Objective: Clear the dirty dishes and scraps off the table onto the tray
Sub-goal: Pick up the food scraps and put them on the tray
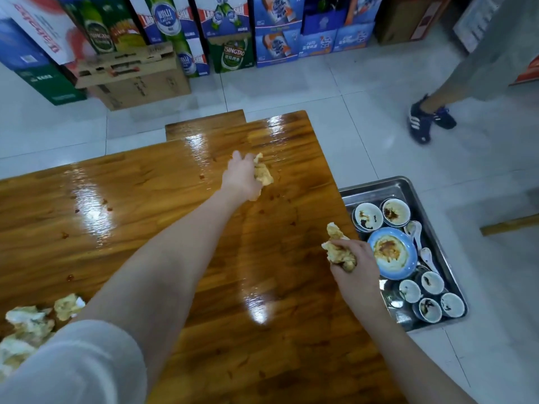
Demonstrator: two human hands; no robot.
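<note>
**Sleeve, two full hands and a wet tabletop**

Closest to us is our white sleeve (73,365), low on the left, with the bare left forearm running out from it across the wooden table (145,199). At the far end of that reach, our left hand (242,179) is curled around a crumpled, yellow-stained napkin (264,173) and holds it against the tabletop. Our right hand (355,263) is nearer, at the table's right edge, its fingers clenched around a second soiled wad (338,249) that sticks out above the knuckles.

Just beyond that edge sits the metal tray (402,185). We cannot tell what it rests on. It holds a blue plate (408,243) smeared with orange sauce, two small bowls (368,216) with dark residue at its far end, four more small bowls at its near end, and white spoons (415,228) along its right side.

More scraps remain on the table: a heap of used napkins (29,322) at the lower left, partly behind our sleeve, and reddish sauce drops (70,277) scattered over the glossy, wet-looking wood.

Past the table, beer cartons (230,53) are stacked in a row, with a brown cardboard box (137,80) in front of them on the pale tiled floor (350,83). At the upper right, another person's leg and dark striped shoes (420,126) are on the tiles.
</note>
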